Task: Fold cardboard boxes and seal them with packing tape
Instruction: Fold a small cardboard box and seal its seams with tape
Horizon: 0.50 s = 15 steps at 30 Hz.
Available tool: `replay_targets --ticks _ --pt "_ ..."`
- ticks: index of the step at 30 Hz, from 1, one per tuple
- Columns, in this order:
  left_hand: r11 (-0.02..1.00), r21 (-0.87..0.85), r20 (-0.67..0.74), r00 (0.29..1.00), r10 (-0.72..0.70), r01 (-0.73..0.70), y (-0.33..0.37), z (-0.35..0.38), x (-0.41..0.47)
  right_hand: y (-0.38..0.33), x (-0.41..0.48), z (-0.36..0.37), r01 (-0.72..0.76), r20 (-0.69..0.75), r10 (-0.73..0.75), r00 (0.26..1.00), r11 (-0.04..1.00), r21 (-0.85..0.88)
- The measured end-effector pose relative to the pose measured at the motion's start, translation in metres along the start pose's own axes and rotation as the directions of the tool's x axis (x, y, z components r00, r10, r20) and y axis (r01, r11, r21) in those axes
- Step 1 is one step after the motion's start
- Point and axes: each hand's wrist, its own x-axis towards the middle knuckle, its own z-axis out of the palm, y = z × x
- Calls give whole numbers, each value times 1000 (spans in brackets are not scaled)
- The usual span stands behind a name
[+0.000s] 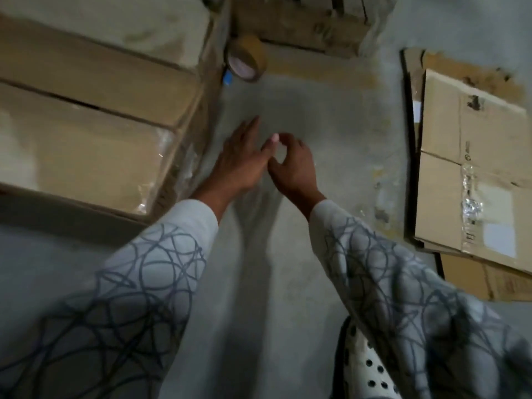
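Both hands hover over the bare concrete floor in the middle of the view. My left hand is stretched forward with straight fingers and holds nothing. My right hand sits just beside it, fingers loosely curled, thumb tip near the left hand; the blur hides whether anything small lies between them. A roll of brown packing tape stands on edge on the floor farther ahead, against the sealed cardboard boxes at the left. Flattened cardboard boxes lie stacked on the floor at the right.
More cardboard lies at the top of the view behind the tape roll. A small blue thing sits by the roll. A white perforated shoe shows at the bottom. Concrete floor stretches between the box piles.
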Motion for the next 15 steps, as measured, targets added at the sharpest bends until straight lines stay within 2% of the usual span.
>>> replay_targets --ticks 2,5,8,9,11,12,13,14,15 --pt "999 29 0 1000 30 -30 -3 19 11 12 10 4 24 -5 -24 1000 999 -29" --pt "996 -5 51 995 88 -88 9 53 5 30 6 -10 -58 -22 56 998 991 -118" --pt "994 -58 119 988 100 -93 25 96 -9 75 -12 -43 -227 -206 195 959 963 -143" --pt "993 -75 154 982 106 -96 32 111 -13 97 -22 -57 -326 -304 280 911 939 -111" --pt "989 -98 225 965 132 -112 47 141 -21 140 -41 -91 -555 -504 453 735 830 -64" --pt "986 -107 248 956 154 -130 54 155 -25 162 -51 -108 -649 -570 507 647 758 -63" --pt "982 -114 264 949 173 -148 61 166 -30 183 -61 -124 -715 -598 537 595 694 -88" --pt "979 -121 266 945 193 -166 67 175 -35 200 -71 -137 -748 -586 554 591 649 -140" --pt "974 -137 256 944 210 -180 73 181 -41 214 -79 -148 -750 -542 563 623 627 -211"
